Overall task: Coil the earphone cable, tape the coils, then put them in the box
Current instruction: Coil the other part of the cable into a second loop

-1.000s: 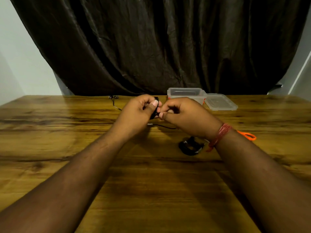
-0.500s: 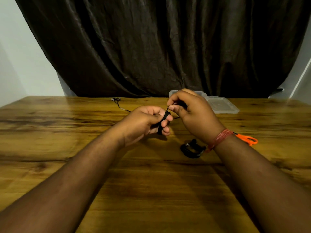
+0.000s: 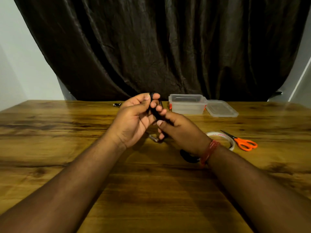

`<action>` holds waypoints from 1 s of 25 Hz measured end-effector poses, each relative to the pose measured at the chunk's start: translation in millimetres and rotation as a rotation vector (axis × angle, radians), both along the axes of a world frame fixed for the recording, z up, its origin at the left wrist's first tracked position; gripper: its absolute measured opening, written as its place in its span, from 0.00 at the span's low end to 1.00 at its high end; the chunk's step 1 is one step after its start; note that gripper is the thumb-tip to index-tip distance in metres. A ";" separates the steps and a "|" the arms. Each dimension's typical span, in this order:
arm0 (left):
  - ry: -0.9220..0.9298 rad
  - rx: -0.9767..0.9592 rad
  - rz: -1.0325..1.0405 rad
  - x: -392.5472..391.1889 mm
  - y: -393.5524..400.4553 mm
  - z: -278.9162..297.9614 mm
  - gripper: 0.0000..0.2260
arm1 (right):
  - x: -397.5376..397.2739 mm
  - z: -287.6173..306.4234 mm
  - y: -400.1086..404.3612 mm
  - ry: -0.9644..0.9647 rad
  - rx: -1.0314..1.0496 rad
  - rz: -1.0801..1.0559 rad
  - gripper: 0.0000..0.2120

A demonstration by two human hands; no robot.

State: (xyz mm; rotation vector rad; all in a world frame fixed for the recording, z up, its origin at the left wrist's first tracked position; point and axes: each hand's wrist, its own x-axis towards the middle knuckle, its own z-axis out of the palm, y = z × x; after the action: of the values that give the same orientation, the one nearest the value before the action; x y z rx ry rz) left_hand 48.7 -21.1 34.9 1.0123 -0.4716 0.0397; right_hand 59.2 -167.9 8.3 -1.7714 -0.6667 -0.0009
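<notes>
While half a second ago pinched low between both hands, black earphone cable (image 3: pixel 157 113) now raised and looped around left hand (image 3: pixel 134 121) fingers, right hand (image 3: pixel 180 132) closed on its lower end at 5 o'clock. Coiling nearly done, plug (image 3: pixel 154 137) dangling; tape roll (image 3: pixel 220 137), scissors (image 3: pixel 244 142) at 3 o'clock, open box (image 3: pixel 187 105) at 1 o'clock, waiting.

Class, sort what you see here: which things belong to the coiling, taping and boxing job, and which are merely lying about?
Job: earphone cable, tape roll, box, left hand, right hand.
Lying about: scissors, lid, black coil.
</notes>
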 end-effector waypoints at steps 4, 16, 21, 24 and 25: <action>-0.041 0.043 0.195 6.1 2.1 -0.7 0.09 | -4.4 -0.6 -1.2 -0.120 -0.256 -0.022 0.07; -0.123 0.575 0.573 18.2 7.8 -9.5 0.12 | -1.2 3.9 -5.2 -0.598 -0.384 -0.212 0.02; -0.124 0.913 0.374 16.6 5.2 -20.7 0.12 | 2.4 11.8 -14.2 -0.644 -0.325 -0.318 0.02; 0.037 0.682 0.068 12.1 3.0 -20.7 0.12 | 5.3 14.7 -20.3 -0.642 -0.273 -0.365 0.02; 0.042 0.636 0.014 10.9 4.1 -19.5 0.12 | 6.2 15.4 -21.6 -0.646 -0.249 -0.377 0.02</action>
State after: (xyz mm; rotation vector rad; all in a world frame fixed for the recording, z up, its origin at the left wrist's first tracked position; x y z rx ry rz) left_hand 59.6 -17.0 15.4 1.6364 -0.4472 -0.1265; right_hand 65.4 -189.5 23.7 -2.1278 -0.7964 -0.8048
